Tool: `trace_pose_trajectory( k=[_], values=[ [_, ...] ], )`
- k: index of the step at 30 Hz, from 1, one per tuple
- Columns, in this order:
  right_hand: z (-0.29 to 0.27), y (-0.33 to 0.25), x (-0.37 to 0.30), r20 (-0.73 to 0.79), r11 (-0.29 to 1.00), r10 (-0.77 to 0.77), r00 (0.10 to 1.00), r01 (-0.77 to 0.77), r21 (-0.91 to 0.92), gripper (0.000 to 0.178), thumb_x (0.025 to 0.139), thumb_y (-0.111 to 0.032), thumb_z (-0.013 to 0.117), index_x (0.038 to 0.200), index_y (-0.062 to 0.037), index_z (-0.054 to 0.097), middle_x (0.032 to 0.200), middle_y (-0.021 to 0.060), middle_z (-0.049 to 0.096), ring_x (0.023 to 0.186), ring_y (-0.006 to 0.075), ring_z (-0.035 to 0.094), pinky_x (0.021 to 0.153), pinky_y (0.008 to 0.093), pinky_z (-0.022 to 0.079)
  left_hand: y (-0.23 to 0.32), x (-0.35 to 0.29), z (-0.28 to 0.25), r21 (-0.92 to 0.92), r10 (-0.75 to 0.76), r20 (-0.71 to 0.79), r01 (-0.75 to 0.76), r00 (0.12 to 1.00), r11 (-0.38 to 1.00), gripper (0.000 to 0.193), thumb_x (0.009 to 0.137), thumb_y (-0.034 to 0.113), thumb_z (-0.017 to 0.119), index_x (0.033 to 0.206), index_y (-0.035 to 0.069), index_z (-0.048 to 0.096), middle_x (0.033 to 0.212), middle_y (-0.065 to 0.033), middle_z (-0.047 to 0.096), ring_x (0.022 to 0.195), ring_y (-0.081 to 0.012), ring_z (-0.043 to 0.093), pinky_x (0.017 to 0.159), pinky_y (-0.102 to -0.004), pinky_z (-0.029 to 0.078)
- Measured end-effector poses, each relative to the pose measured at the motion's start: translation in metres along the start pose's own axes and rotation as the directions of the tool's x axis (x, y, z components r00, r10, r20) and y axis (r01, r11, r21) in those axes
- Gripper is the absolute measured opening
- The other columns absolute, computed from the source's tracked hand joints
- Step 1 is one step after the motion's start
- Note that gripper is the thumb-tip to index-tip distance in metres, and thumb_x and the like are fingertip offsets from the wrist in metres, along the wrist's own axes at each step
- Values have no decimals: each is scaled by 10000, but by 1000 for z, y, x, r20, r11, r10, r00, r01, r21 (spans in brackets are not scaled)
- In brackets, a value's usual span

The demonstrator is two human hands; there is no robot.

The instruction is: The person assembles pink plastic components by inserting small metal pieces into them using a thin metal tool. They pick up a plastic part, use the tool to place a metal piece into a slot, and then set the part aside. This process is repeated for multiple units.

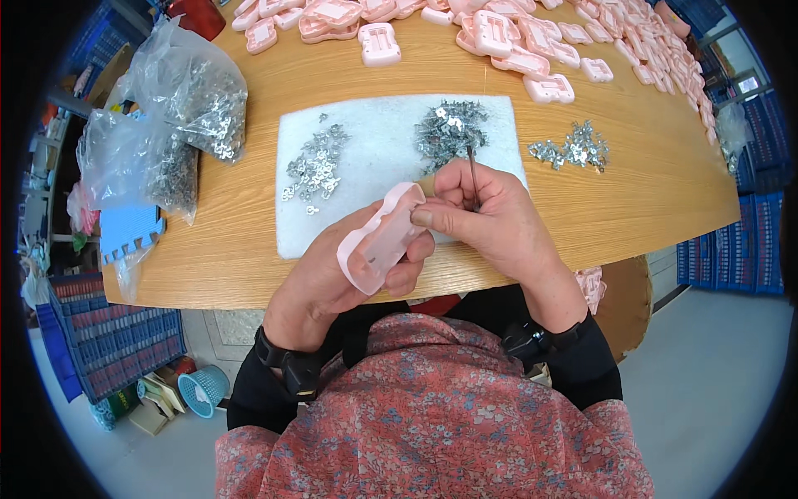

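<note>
A pale pink plastic shell (384, 241), hollow side showing, is tilted in my left hand (320, 270), whose fingers wrap round it from below. My right hand (503, 216) is closed at the shell's upper end, thumb touching its edge. A thin dark tool (475, 179) sticks up from between the right fingers; its tip is hidden. Whether those fingertips also pinch a small part cannot be seen. Beyond both hands lies a white foam pad (378, 125) bearing a loose spread of small silvery metal pieces (320, 166) at left and a denser heap (449, 133) at right.
More metal pieces (575, 148) lie on the wooden table (648, 200), right of the pad. Clear plastic bags (195, 100) of metal parts stand at left by a blue foam mat (129, 233). Many pink shells (519, 41) cover the far edge. Blue crates (125, 333) stand beyond the table.
</note>
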State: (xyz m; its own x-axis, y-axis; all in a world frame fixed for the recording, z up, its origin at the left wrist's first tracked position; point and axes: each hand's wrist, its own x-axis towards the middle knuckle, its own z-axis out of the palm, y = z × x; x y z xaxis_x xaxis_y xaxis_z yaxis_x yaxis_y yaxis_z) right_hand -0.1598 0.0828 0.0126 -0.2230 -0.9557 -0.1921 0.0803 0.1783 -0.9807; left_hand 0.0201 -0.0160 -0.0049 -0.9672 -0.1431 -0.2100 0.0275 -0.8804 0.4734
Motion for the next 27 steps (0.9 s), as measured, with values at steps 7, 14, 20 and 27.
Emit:
trace_pose_trajectory(
  k=[7,14,20,27],
  values=[
    [-2,2,-4,-67,999,-36,997,35,-13,174,877,-93,732,1017,-17,662,737,-73,542,674,12,457,630,185,410,-6,-2,-5,-138,-10,-8,9,1000,990,487,991,379,502,1347,49,466,911,-80,553,607,-154,504,538,-260,397],
    [-43,10,-16,-335,932,-205,920,79,-352,177,864,-70,722,1029,-21,680,735,-43,555,679,40,492,617,210,431,22,-15,7,205,255,-299,-199,920,958,509,1023,272,466,1461,30,369,948,-56,583,599,-116,555,480,-234,416],
    [-37,13,-24,-280,797,-248,927,31,-604,164,843,-55,716,991,-13,660,734,34,556,641,106,522,606,252,449,25,-30,-19,58,355,-275,-353,894,934,500,975,236,582,1412,34,446,981,-21,591,772,-128,579,624,-273,486],
    [13,-5,-5,-30,676,-311,950,199,-709,128,838,-50,702,959,-44,662,803,91,597,669,205,614,625,319,495,35,-60,-20,-32,436,-372,-481,820,876,455,1003,241,521,1381,10,420,1118,-125,602,958,-187,631,824,-451,602]
  ],
)
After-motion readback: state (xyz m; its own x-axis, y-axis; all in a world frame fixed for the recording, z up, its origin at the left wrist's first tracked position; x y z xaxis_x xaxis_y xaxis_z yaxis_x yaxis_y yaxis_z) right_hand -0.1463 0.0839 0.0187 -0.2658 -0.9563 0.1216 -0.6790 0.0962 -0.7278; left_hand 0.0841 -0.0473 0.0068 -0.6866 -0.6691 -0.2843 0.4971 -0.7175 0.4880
